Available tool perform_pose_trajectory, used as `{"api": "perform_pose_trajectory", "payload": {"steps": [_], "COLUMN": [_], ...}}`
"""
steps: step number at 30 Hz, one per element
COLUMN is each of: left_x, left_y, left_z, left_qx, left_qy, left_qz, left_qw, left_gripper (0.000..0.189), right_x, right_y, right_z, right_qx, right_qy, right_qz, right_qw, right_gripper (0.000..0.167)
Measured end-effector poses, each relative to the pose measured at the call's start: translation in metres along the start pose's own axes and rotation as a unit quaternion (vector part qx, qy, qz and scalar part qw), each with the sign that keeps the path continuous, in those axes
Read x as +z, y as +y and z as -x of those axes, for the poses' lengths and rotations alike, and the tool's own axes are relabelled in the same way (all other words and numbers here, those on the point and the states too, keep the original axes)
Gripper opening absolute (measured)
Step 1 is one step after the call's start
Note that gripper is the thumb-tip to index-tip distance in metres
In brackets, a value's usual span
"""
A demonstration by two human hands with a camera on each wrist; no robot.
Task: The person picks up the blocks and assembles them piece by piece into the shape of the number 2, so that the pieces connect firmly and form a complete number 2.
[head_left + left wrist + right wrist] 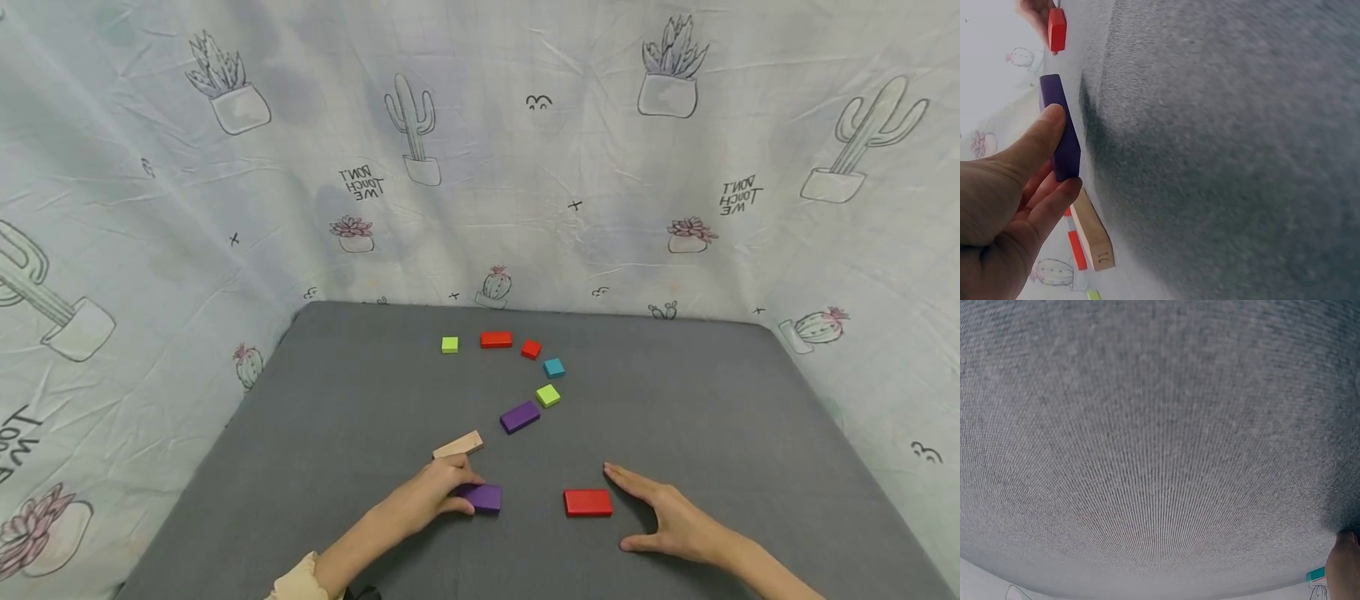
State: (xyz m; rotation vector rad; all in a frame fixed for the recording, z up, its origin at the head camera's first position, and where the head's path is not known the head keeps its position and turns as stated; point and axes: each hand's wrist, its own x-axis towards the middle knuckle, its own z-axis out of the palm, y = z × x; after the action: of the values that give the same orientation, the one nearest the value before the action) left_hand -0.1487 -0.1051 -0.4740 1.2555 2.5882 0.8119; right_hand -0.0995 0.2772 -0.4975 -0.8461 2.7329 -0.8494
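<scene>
My left hand pinches a purple block between thumb and fingers, low over the grey table. In the left wrist view the thumb lies across the face of this purple block, with fingertips at its lower end. Just beyond the left hand lies a plain wooden block, partly covered by the fingers; its end carries a printed "11" in the left wrist view. My right hand is spread, thumb and fingers apart, to the right of a red block. Nothing is held in it.
Farther back, a curved row holds a second purple block, a green block, a blue block, a small red block, a longer red block and another green block. A cactus-print curtain surrounds the table.
</scene>
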Motion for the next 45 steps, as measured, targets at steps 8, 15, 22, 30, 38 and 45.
{"api": "perform_pose_trajectory", "payload": {"steps": [8,15,22,30,38,45], "left_x": [0.0,0.004,0.006,0.007,0.008,0.011], "left_y": [0.002,0.003,0.005,0.005,0.003,0.004], "left_z": [-0.009,-0.01,-0.011,-0.013,-0.013,-0.013], "left_qx": [0.016,0.015,0.011,0.006,0.002,-0.003], "left_qy": [-0.004,-0.005,-0.015,-0.021,-0.026,-0.02], "left_qz": [-0.002,0.002,-0.002,0.002,0.009,-0.016], "left_qw": [0.9999,0.9999,0.9998,0.9998,0.9996,0.9997], "left_gripper": [0.033,0.032,0.033,0.033,0.033,0.033], "right_x": [0.004,0.007,0.01,0.008,0.006,0.003], "right_y": [0.002,0.0,-0.001,-0.001,-0.001,0.001], "right_z": [0.001,0.003,0.004,0.004,0.003,0.004], "right_qx": [0.002,0.004,0.013,0.015,0.01,0.004], "right_qy": [0.01,0.014,-0.002,-0.006,-0.002,0.007], "right_qz": [0.0,-0.007,-0.022,-0.024,-0.019,-0.015], "right_qw": [0.9999,0.9999,0.9997,0.9996,0.9998,0.9998], "right_gripper": [0.093,0.093,0.093,0.094,0.094,0.093]}}
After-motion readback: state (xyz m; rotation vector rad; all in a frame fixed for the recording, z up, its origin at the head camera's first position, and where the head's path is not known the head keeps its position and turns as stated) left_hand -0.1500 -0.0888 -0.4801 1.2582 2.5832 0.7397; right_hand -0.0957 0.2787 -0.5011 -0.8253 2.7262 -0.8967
